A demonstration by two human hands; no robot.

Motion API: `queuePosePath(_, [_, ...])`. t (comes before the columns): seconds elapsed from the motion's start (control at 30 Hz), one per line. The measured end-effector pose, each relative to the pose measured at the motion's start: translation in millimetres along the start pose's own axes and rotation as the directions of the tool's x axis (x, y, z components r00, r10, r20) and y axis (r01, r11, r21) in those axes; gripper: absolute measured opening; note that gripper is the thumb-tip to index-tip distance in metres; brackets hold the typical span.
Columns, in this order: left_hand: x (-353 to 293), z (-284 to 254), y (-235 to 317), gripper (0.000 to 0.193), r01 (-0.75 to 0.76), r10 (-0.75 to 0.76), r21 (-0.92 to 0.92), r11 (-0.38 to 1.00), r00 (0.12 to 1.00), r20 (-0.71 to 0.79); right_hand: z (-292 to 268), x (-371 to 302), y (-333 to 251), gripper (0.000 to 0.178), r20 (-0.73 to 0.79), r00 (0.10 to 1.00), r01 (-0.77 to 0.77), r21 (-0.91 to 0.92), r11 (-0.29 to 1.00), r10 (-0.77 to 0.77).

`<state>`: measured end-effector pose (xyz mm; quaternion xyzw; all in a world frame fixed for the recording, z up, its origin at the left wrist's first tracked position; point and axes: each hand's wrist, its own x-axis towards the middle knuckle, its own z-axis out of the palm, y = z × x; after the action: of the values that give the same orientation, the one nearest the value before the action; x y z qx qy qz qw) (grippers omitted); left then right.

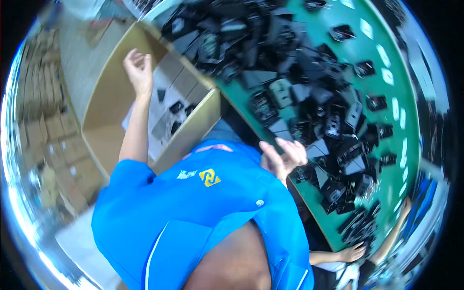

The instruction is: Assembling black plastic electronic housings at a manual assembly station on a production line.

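My left hand is raised over a large open cardboard box. Its fingers are loosely bent, the thumb stands apart, and nothing shows in it. Inside the box, a few small black plastic pieces lie on flat grey and brown layers. My right hand hovers by the near edge of the green table, in front of my blue shirt. Its fingers are spread and slightly curved, with nothing visible between them. Closest to it is a big pile of black and grey plastic housings, some with wiring inside.
Single black units and white paper slips line the table's far side. At the lower right, a co-worker's hand touches black parts; another hand rests at the table's far edge. Stacked cardboard stands on the left.
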<state>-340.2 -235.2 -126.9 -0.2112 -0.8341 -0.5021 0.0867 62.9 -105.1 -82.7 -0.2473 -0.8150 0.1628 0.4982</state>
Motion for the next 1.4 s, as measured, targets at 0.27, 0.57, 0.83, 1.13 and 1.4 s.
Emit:
queuePosePath(0.27, [-200,-88,-157,0.115,0.62,-0.844,0.621,0.479,0.132,0.519,10,-2,0,0.031,0.015,0.997,0.071,-0.13,0.989,-0.069])
queuePosePath(0.57, [-250,21,-139,0.111,0.287,-0.424,0.323,0.902,0.729,0.537,15,-5,-4,0.03,-0.003,1.0,0.006,-0.221,0.975,-0.007])
queuePosePath(0.83, [-191,79,-114,0.09,0.239,-0.436,0.369,0.898,0.591,0.678,11,-1,2,0.018,0.026,0.998,-0.043,-0.179,0.983,0.049])
queuePosePath(1.13, [-161,57,-147,0.063,0.754,-0.388,0.15,0.639,0.147,0.91,10,-6,3,0.025,-0.057,0.995,-0.091,-0.126,0.988,0.084])
queuePosePath(1.4, [-64,-13,69,0.056,0.045,-0.071,0.058,0.997,0.809,0.584,5,-2,10,0.039,0.026,0.997,-0.066,-0.147,0.987,0.071])
